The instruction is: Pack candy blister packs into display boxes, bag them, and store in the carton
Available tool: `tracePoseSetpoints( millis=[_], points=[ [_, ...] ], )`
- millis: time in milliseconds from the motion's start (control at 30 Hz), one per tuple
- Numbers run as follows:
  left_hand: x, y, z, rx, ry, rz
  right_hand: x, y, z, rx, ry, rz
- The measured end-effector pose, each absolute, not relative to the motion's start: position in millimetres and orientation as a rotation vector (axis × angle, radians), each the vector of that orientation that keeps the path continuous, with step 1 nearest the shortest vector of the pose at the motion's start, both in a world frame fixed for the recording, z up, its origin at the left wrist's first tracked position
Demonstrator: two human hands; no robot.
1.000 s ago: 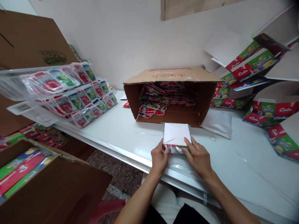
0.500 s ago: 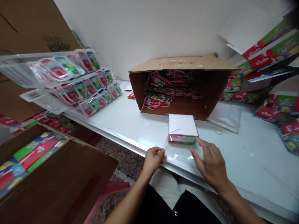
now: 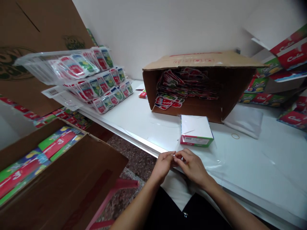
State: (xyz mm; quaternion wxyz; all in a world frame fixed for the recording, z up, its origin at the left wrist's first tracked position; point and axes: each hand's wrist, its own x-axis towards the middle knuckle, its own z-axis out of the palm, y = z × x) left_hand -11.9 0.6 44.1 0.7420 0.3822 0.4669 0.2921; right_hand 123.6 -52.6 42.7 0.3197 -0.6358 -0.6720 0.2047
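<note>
Your two hands meet at the front edge of the worktop [image 3: 251, 169], just nearer to you than the small box [image 3: 195, 127]. Your left hand [image 3: 164, 166] has its thumb and fingers pinched together on the near left corner of the clear bag [image 3: 214, 163], whose film spreads over the worktop around the small box and toward you. Your right hand [image 3: 193, 166] comes in against it, its thumb and index fingertips drawn close beside the left ones; a tiny pale bit shows there, but whether the right fingers are clamped on it you cannot tell at this size. The small box lies flat with its white face up and a red and green side toward you, just in front of the open carton [image 3: 201, 60], which rests on its side with a loose heap of can-shaped cards [image 3: 189, 88] inside. To the right of the small box are a thin rubber band [image 3: 235, 136] and, beyond it, a flat stack of clear plastic [image 3: 244, 121]. Clear packs of cards [image 3: 96, 88] stand in tiers at the left of the worktop, and below them a large carton [image 3: 79, 179] holds printed boxes [image 3: 59, 143]. A pink frame [image 3: 127, 183] shows beside that carton, above the speckled floor [image 3: 136, 159].
</note>
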Motion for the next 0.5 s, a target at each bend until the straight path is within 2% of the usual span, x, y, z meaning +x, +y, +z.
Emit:
tracePoseSetpoints(
  millis=[333,500],
  points=[
    [-9.1,-0.9,48.1,0.692,1.023,0.675,121.3,-55.2,29.8,-1.599,-2.017,0.182],
    [-2.3,-1.4,45.1,0.704,1.013,0.649,118.3,-58.3,28.4,-1.525,-2.072,0.187]
  ],
)
